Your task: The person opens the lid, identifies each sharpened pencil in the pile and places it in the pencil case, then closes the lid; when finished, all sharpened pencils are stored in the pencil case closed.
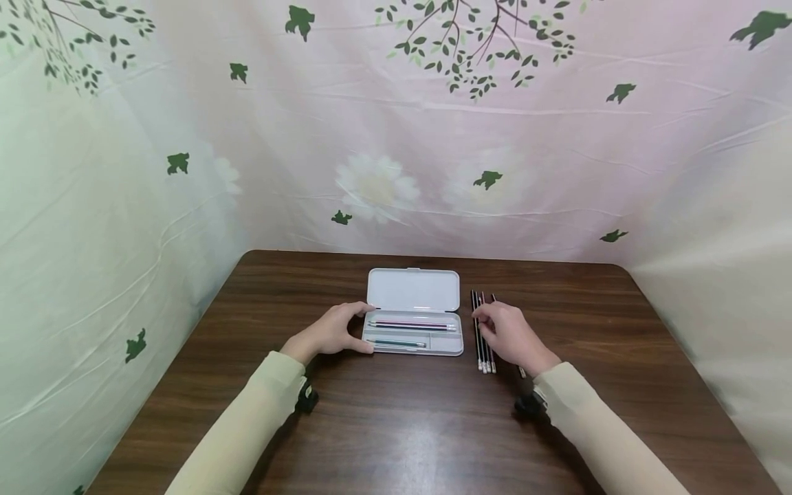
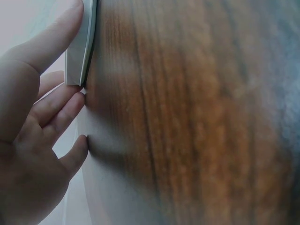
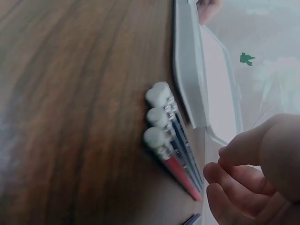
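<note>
A white pencil case [image 1: 447, 342] lies open, its lid [image 1: 413, 289] laid back toward the wall. Pencils with purple and dark barrels [image 1: 411, 325] lie in its back compartment, and a teal pencil [image 1: 396, 343] in the front left one. My left hand [image 1: 331, 330] holds the case's left end, thumb at the front corner and fingers at the back. Just right of the case, several pencils [image 1: 485, 364] lie side by side, white erasers [image 3: 157, 117] toward me. Over them hovers my right hand [image 1: 507, 333], fingers loosely bent, with nothing showing between thumb and fingertips [image 3: 213, 173].
Another pencil [image 1: 522, 372] lies slightly right of the bunch, partly hidden under my right hand. The brown wooden table [image 1: 396, 426] reaches back to a hanging cloth [image 1: 396, 137] printed with leaves and flowers. More cloth hangs at both sides.
</note>
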### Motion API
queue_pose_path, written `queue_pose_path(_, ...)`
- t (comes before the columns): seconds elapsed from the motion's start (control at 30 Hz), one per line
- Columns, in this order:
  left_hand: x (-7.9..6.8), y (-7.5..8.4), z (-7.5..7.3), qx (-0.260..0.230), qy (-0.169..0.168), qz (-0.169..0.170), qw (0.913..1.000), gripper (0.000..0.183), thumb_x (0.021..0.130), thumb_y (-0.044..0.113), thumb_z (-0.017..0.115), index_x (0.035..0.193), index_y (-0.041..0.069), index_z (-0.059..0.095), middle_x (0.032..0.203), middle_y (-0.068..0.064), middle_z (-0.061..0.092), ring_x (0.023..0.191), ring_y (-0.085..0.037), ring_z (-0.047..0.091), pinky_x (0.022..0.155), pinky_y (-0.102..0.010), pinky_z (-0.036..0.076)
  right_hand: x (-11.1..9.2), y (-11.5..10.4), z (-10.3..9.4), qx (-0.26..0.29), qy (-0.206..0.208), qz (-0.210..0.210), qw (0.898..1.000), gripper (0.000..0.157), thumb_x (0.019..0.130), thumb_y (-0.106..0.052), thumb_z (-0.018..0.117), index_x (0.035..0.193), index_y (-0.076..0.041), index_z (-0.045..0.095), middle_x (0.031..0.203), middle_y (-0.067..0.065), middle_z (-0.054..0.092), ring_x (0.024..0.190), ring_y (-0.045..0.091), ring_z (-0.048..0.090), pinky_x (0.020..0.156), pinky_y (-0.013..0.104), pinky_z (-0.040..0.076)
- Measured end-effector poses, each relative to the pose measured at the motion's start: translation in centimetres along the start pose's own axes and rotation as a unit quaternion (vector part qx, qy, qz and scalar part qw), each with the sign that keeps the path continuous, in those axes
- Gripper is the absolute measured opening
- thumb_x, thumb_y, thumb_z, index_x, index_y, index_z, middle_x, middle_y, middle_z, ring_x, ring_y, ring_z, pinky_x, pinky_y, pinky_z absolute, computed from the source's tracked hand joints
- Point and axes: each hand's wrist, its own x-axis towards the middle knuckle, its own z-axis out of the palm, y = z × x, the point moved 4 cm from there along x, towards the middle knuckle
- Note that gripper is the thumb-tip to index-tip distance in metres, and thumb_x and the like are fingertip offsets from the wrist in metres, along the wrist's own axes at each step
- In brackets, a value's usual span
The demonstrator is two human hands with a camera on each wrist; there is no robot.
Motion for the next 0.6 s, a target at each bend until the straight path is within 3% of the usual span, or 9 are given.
queue_pose_path(0.27, 0.09, -0.16, 0.06, 0.000, -0.002, -0.006, 1.0000, 0.088, 0.079, 0.045, 0.093, 0.152, 0.016, 0.054, 0.139, -0.006, 0.061, 0.134, -0.023, 0.053, 0.117, -0.047, 0.041, -0.39, 0.66, 0.19, -0.004, -0.016, 0.010, 1.000, 0.017, 0.089, 0.008, 0.071, 0.105, 0.003, 0.074, 0.095, 0.014, 0.071, 0.082, 0.021, 0.067, 0.072, 0.040, 0.060)
queue_pose_path(0.6, 0.06, -0.15, 0.05, 0.005, -0.002, -0.007, 1.0000, 0.088, 0.080, 0.045, 0.093, 0.153, 0.016, 0.054, 0.140, -0.006, 0.061, 0.134, -0.024, 0.052, 0.116, -0.048, 0.041, -0.37, 1.09, 0.48, -0.033, -0.051, 0.059, 0.996, 0.019, 0.090, -0.003, 0.074, 0.108, 0.004, 0.071, 0.093, 0.014, 0.071, 0.082, 0.022, 0.068, 0.072, 0.041, 0.060)
